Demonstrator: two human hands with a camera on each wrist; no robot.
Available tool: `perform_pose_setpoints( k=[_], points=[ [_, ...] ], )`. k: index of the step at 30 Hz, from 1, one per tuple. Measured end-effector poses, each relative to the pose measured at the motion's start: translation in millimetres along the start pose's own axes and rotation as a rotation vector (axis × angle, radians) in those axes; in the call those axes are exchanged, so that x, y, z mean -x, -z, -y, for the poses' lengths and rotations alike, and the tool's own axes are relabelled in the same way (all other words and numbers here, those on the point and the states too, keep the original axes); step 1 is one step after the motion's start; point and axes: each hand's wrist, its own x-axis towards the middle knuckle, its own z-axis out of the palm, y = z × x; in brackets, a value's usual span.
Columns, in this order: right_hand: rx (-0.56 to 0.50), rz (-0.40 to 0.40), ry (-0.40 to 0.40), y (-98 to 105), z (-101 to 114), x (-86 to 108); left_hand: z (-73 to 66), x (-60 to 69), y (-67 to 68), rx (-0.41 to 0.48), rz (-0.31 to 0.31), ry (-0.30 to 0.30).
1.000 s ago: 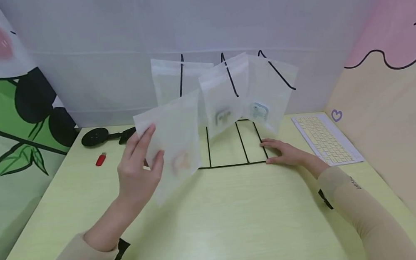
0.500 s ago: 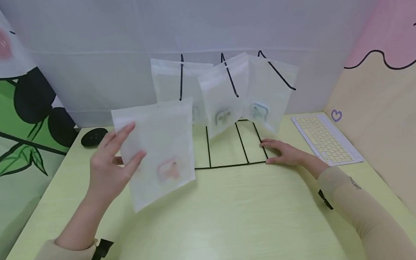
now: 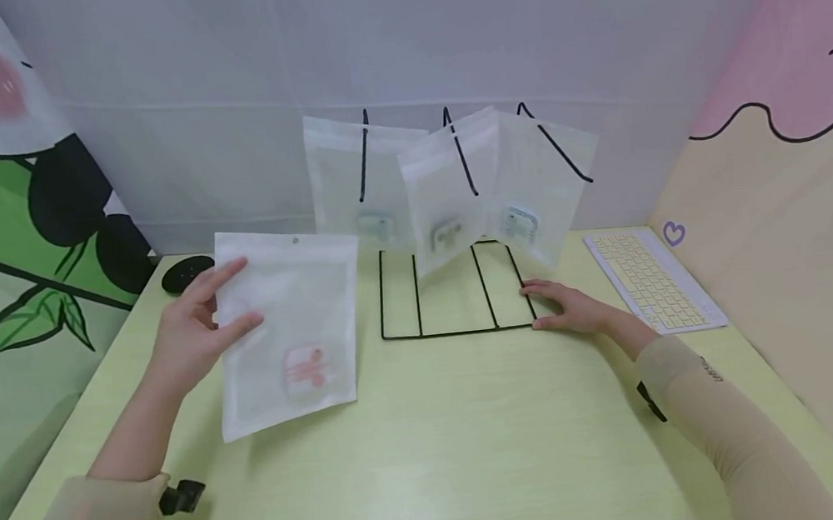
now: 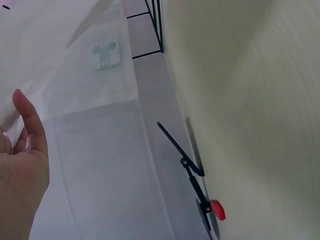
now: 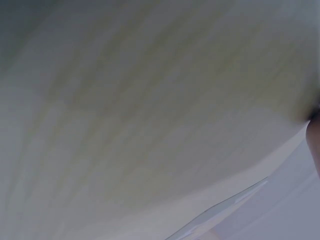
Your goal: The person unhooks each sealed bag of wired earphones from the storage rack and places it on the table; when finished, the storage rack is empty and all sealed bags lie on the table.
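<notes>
My left hand point(image 3: 193, 327) holds a translucent white zip bag point(image 3: 284, 294) by its left edge, thumb in front. Pink earphones point(image 3: 306, 369) in a small square case show through its lower part. In the left wrist view, the left hand point(image 4: 25, 145) is at the left edge. My right hand point(image 3: 567, 306) grips the right front corner of a black wire rack's base point(image 3: 461, 333). Three similar bags hang from the rack's prongs: a left bag point(image 3: 355, 165), a middle bag point(image 3: 447, 182) and a right bag point(image 3: 546, 164). Small cased earphones show faintly inside them.
A white keyboard point(image 3: 652, 279) lies at the right. At the back left is a round black utensil head point(image 3: 188, 274), the rest hidden by the hand and bag. The left wrist view shows a jointed black handle point(image 4: 195, 185) beside a red USB stick point(image 4: 217, 210).
My left hand has moved left and slightly down with the bag, which has turned to face the camera. The left hanging bag is uncovered now. My right hand stays on the rack.
</notes>
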Motion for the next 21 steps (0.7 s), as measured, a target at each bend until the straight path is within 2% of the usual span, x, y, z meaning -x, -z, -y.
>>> perform_pose_setpoints(
  k=[8,11,21],
  points=[
    [0.007,0.003,0.011,0,3,-0.1,32.3,-11.2,3.4,-0.136,0.073,0.168],
    [0.02,-0.004,0.026,1,3,-0.2,41.0,-17.5,3.9,-0.171,0.096,0.211],
    [0.007,0.008,0.016,2,0,-0.8,65.4,-39.7,-0.9,-0.217,0.186,0.264]
  ],
)
